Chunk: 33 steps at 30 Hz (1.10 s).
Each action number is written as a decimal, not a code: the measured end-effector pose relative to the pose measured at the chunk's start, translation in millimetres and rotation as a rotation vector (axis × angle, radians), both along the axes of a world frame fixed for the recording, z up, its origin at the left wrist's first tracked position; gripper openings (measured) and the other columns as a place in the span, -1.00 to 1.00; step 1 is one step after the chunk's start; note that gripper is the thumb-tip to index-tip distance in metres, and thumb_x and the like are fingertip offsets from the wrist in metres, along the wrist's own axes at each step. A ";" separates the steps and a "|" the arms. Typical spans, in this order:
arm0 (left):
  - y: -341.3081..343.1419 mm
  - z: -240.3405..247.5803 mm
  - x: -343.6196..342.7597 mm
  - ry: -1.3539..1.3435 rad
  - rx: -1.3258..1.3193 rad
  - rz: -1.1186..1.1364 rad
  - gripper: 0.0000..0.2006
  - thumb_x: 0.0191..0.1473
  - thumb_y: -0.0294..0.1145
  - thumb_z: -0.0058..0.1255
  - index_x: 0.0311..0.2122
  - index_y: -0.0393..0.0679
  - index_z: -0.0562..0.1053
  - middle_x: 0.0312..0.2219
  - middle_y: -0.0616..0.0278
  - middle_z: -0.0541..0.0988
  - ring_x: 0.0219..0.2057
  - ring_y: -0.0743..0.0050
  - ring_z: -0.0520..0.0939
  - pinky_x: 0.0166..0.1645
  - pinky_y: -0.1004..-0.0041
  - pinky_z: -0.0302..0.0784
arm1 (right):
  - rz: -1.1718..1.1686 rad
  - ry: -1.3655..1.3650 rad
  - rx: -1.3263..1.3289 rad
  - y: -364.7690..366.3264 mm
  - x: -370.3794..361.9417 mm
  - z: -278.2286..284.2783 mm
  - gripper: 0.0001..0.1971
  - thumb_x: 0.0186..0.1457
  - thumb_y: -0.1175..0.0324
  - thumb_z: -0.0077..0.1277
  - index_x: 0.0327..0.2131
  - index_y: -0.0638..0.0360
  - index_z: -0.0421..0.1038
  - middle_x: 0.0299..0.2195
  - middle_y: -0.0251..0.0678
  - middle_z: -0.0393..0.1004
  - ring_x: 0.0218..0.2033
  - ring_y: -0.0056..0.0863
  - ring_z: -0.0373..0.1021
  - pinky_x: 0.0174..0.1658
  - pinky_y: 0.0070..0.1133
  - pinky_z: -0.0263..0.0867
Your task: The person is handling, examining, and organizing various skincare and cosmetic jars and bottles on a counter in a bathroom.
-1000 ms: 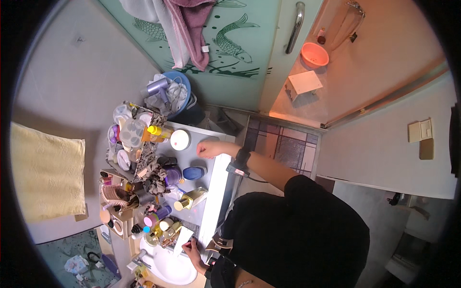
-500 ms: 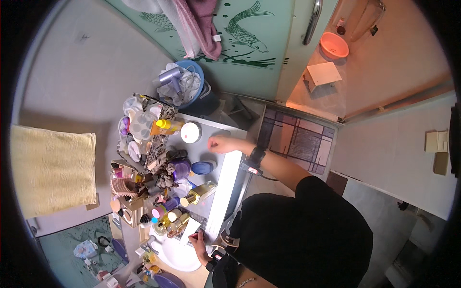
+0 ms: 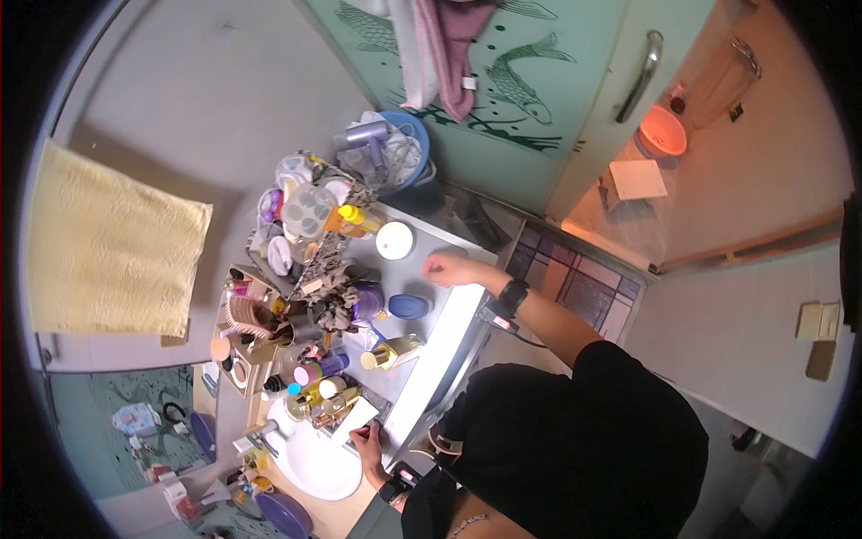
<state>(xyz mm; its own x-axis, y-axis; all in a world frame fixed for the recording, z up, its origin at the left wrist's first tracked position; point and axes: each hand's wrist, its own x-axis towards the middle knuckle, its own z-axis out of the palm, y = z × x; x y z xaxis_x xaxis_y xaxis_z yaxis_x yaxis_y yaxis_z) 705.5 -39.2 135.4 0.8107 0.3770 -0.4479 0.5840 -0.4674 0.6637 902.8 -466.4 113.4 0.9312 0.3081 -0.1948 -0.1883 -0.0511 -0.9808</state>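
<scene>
My left hand [image 3: 367, 443] is by the washbasin, its fingers closed on the lower end of a white flat rectangular piece [image 3: 357, 419]; its kind does not show. Over the grey counter [image 3: 444, 310], my right hand [image 3: 452, 269] has its fingers curled together. Whether anything is between them I cannot make out. Closest to it are a white round jar [image 3: 394, 241] and a dark blue oval thing [image 3: 409, 307]. A bottle with a gold cap [image 3: 392, 352] lies nearer my left hand, beside a purple bottle with a pink cap [image 3: 321, 369].
A yellow-capped bottle [image 3: 357, 218] and a full basket of containers [image 3: 310, 211] crowd the back of the counter. A wooden organizer [image 3: 258, 350] holds a brush. Below it is the white washbasin [image 3: 319, 472]. A blue bucket [image 3: 417, 148] with a hair dryer [image 3: 364, 136] stands beyond the counter.
The whole view has turned, so the counter things sit further right. Both hands keep nearly the same places among the objects; the left hand stays on the white piece.
</scene>
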 end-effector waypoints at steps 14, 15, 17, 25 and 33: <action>-14.0 9.4 -13.7 -0.120 0.033 0.018 -0.59 -0.17 -0.24 0.16 -0.39 -0.24 0.19 -0.55 0.23 0.34 -0.52 0.47 0.35 -0.38 0.49 0.33 | 0.068 0.183 0.013 -3.1 -1.1 1.2 -0.84 0.04 0.35 -0.06 -0.28 0.13 0.30 -0.56 -0.47 0.31 -0.58 -0.72 0.25 -0.52 -0.72 0.23; -15.7 11.8 -12.8 -0.106 0.027 0.021 -0.59 -0.17 -0.23 0.16 -0.39 -0.24 0.19 -0.55 0.22 0.34 -0.51 0.47 0.35 -0.38 0.49 0.33 | 0.074 0.186 0.026 -5.1 -1.7 1.3 -0.83 0.04 0.34 -0.06 -0.28 0.14 0.30 -0.56 -0.47 0.30 -0.57 -0.71 0.25 -0.50 -0.72 0.24; -15.6 11.5 -12.9 -0.125 0.032 0.022 -0.59 -0.18 -0.23 0.17 -0.39 -0.24 0.20 -0.56 0.22 0.34 -0.52 0.47 0.35 -0.38 0.50 0.33 | 0.067 0.196 -0.005 -4.7 0.2 5.6 -0.82 0.05 0.32 -0.05 -0.29 0.15 0.30 -0.56 -0.45 0.31 -0.57 -0.69 0.26 -0.50 -0.71 0.25; -23.5 25.2 -9.5 -0.094 -0.016 0.041 -0.59 -0.18 -0.22 0.16 -0.40 -0.23 0.20 -0.57 0.24 0.36 -0.54 0.52 0.36 -0.41 0.53 0.34 | 0.075 0.169 -0.073 -6.7 2.5 9.9 -0.84 0.06 0.36 -0.09 -0.29 0.19 0.31 -0.57 -0.40 0.32 -0.58 -0.67 0.28 -0.51 -0.69 0.28; -17.5 14.8 -12.4 -0.109 -0.004 0.015 -0.58 -0.17 -0.18 0.15 -0.39 -0.23 0.20 -0.57 0.23 0.37 -0.53 0.51 0.37 -0.40 0.52 0.35 | 0.101 0.182 -0.034 -13.7 1.2 -2.4 -0.85 0.05 0.40 -0.11 -0.27 0.18 0.31 -0.56 -0.40 0.34 -0.59 -0.67 0.29 -0.53 -0.69 0.29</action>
<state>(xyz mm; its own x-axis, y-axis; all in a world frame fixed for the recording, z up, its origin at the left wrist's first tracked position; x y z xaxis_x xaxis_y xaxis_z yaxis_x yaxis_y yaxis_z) 693.1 -56.6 150.2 0.8488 0.3880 -0.3590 0.5154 -0.4563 0.7254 904.0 -480.2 111.0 0.8444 0.3886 -0.3688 -0.3543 -0.1111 -0.9285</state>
